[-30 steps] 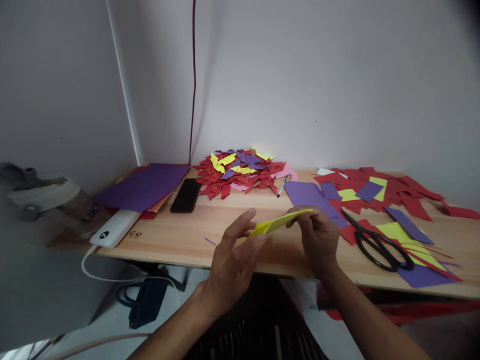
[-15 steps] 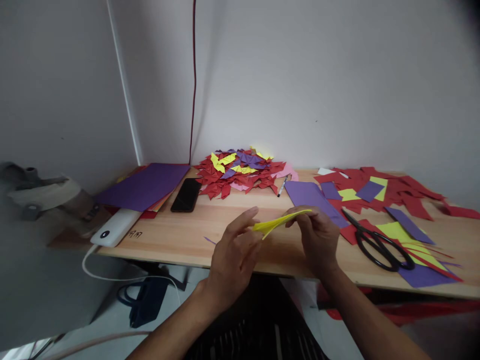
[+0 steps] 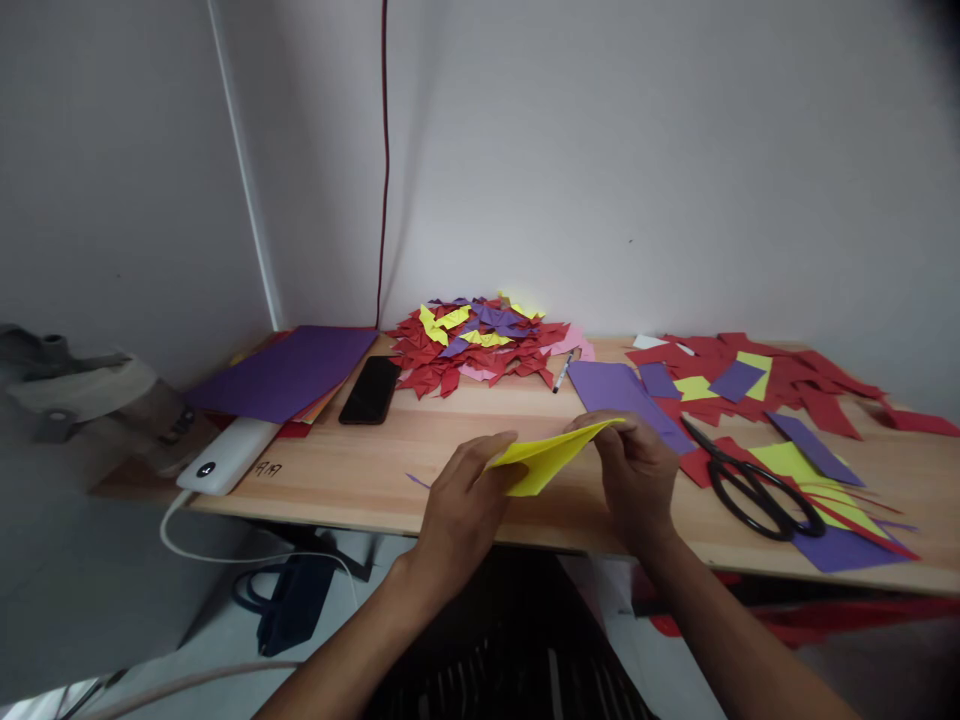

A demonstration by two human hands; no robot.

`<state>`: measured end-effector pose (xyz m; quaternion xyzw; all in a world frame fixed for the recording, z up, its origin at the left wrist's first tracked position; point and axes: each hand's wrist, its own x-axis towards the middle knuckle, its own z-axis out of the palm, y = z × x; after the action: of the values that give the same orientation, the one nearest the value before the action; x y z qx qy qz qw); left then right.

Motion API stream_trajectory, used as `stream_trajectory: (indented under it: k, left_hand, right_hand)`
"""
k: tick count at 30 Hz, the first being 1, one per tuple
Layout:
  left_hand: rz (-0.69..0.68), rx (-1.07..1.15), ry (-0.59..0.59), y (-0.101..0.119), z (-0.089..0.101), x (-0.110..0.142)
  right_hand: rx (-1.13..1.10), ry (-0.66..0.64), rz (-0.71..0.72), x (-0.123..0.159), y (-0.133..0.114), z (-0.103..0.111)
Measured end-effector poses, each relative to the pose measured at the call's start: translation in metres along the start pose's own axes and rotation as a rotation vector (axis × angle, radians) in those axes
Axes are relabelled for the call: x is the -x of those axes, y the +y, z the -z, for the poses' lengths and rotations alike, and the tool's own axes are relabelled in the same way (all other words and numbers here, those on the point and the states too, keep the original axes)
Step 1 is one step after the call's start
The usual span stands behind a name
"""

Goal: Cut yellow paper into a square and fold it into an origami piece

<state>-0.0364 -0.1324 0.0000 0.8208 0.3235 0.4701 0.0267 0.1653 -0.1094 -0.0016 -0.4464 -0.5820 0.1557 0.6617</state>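
Observation:
A yellow piece of paper [image 3: 546, 460] is held above the front of the wooden table [image 3: 330, 495], between my two hands. My left hand [image 3: 465, 500] grips its left end, the fingers closed around the edge. At the upper right corner, my right hand [image 3: 637, 475] pinches the paper between thumb and fingers. The sheet is tilted and looks folded or doubled, though its inner side is partly hidden. Behind my right hand lies a purple sheet [image 3: 619, 385]. Black-handled scissors [image 3: 750, 485] rest to the right, on coloured paper pieces.
A pile of folded red, yellow and purple paper [image 3: 480, 340] stands against the wall. Loose red pieces [image 3: 787, 375] lie at the back right. A pen [image 3: 562, 372], a phone [image 3: 370, 390], a purple sheet stack [image 3: 289, 370] and a white power strip [image 3: 232, 457] are on the table.
The yellow paper has turned so its broad face shows, where before it was nearly edge-on. My left fingers have come down over its left end; my right hand has hardly moved.

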Motion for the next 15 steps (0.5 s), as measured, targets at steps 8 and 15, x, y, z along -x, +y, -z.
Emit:
stream_trajectory:
  k: [8, 15]
  left_hand:
    - [-0.042, 0.082, 0.041, -0.0048, -0.0073, -0.0003]
    - [0.596, 0.429, 0.052, -0.0027, -0.003, -0.0037]
  right_hand:
    - [-0.054, -0.036, 0.045, -0.0009, -0.001, 0.0001]
    - [-0.104, -0.062, -0.048, -0.0052, -0.0003, 0.0017]
